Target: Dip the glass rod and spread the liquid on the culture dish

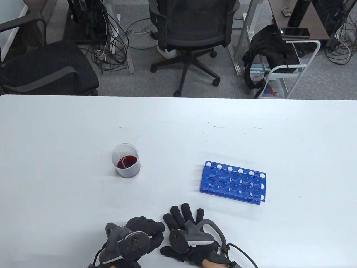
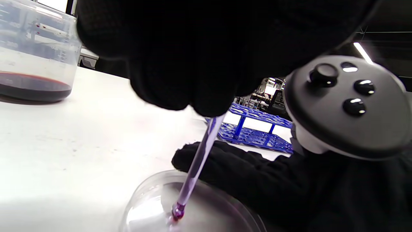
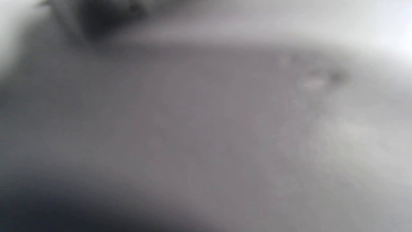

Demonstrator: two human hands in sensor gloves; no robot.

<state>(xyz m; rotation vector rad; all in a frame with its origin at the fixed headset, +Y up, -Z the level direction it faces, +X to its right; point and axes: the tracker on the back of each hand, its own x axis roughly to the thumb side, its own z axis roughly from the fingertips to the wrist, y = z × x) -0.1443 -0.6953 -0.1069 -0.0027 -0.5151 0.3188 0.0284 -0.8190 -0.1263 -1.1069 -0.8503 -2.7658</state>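
Observation:
My left hand (image 1: 145,229) grips a glass rod (image 2: 198,161) and holds it tilted, its red-wet tip touching the floor of a clear culture dish (image 2: 222,216). The dish is hidden under the hands in the table view. My right hand (image 1: 185,223) lies flat, fingers spread, beside the left hand; in the left wrist view its thumb (image 2: 206,161) rests at the dish's rim. A clear beaker (image 1: 125,161) with dark red liquid stands on the white table (image 1: 55,134), up and left of the hands. The right wrist view is a grey blur.
A blue test tube rack (image 1: 233,182) stands right of centre, above and right of my right hand. Office chairs and cables are on the floor beyond the table's far edge.

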